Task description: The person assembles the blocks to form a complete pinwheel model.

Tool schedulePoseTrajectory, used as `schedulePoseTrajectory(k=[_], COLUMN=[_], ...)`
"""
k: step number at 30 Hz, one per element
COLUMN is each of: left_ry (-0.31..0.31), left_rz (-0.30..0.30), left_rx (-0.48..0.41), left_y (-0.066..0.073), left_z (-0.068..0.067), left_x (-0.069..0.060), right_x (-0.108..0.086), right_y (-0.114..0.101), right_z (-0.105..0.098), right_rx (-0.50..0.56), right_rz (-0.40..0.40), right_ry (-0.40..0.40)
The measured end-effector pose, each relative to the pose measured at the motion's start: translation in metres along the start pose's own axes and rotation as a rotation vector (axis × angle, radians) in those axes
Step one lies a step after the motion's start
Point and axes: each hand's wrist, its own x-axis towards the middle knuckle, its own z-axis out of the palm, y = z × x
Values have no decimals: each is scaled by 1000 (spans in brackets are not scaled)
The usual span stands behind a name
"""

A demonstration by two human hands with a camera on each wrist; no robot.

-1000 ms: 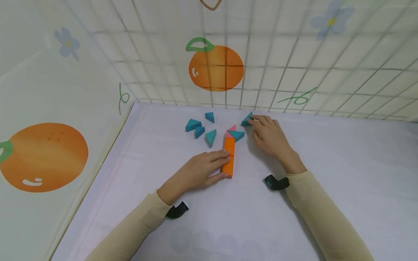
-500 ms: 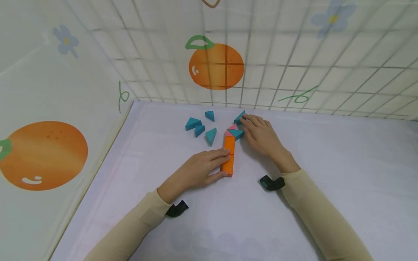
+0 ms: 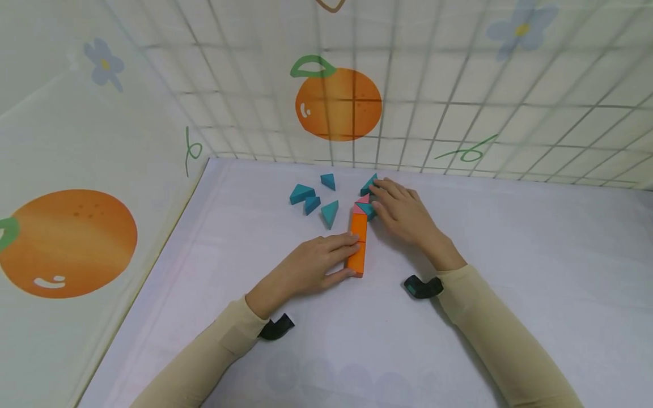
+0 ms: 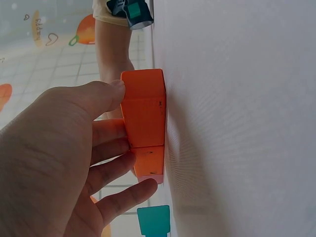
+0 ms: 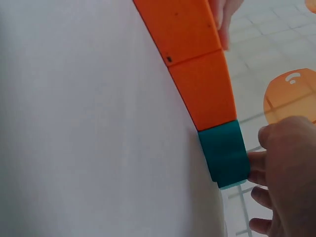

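Note:
Two orange rectangular blocks [image 3: 358,228] lie end to end in the head view, with a pink triangular block [image 3: 363,199] and a teal triangular block [image 3: 365,209] at their far end. My left hand [image 3: 308,265] rests its fingertips on the orange blocks from the left, the thumb by the near end. Behind the pink piece is a blue-teal triangular block [image 3: 368,184], touched on its right side by fingers of my right hand [image 3: 408,215]. That hand's thumb lies near the teal block, partly covering it. In the right wrist view a teal block [image 5: 224,153] adjoins the orange blocks.
Several loose blue-teal triangular blocks lie left of the row, among them a large one [image 3: 301,194] and a pointed one [image 3: 330,214]. A wire grid [image 3: 433,119] under printed sheeting rises behind the white tabletop [image 3: 510,238].
My right hand has moved left, sliding the blue-teal triangular block along the table to just behind the pink one. My left hand has stayed on the orange blocks.

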Motion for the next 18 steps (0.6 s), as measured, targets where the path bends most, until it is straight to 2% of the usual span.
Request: schedulePoseTrajectory(k=[9,18], left_ry=[-8,-4], left_rz=[7,4], left_rx=[16,18], left_y=[0,0], left_z=[-1,0], left_x=[0,-1], right_x=[0,1], right_y=[-1,-2], right_z=[3,6], right_rx=[-32,-24], right_rz=[-26,-5], right_ry=[0,-9])
